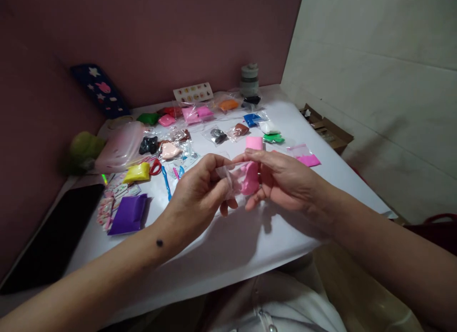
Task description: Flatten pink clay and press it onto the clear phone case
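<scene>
I see the white table point(228, 246) first, strewn with small clear bags, each holding one lump of clay: purple point(128, 214), yellow point(136, 172), black point(148, 144), blue point(252, 119). Over the middle, my right hand point(285, 180) curls around a soft pink lump of clay point(250, 179), thumb and fingers pinching it. My left hand point(196, 194) pinches the small clear plastic bag point(228, 176) touching that lump.
</scene>
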`<action>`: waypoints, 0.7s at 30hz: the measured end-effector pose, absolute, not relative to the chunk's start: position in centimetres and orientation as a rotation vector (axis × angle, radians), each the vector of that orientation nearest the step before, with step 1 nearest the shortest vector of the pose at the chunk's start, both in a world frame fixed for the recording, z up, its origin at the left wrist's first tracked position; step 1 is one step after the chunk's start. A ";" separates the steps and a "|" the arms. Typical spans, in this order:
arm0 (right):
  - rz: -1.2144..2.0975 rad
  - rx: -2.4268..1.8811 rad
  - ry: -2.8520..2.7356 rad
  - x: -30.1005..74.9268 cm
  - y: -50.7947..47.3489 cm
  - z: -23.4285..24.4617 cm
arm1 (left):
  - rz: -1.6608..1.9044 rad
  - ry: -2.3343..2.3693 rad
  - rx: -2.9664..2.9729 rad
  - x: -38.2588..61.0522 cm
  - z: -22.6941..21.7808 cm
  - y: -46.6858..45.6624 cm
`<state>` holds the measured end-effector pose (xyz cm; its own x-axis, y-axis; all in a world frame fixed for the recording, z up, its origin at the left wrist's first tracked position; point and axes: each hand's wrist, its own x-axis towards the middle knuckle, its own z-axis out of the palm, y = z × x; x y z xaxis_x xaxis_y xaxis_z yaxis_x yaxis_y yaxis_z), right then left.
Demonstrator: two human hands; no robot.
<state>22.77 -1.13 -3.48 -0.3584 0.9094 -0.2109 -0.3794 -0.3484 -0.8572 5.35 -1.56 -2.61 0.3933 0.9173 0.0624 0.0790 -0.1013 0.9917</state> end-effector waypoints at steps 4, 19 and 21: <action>1.864 -0.934 -0.739 21.4 -0.3 -3.4 | 1.061 1.007 1.446 5.1 -3.1 -1.2; 1.893 -1.119 -0.520 20.1 2.6 -3.6 | 1.199 1.137 1.890 2.4 -4.3 0.0; 1.913 -1.132 -0.515 20.3 2.5 -3.6 | 1.134 1.180 2.088 2.1 -4.4 0.2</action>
<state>20.29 2.52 -3.60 -0.2456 0.8207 -0.5158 -0.4505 -0.5678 -0.6889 2.09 0.24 -4.43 0.2832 0.8600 0.4244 0.4586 -0.5101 0.7277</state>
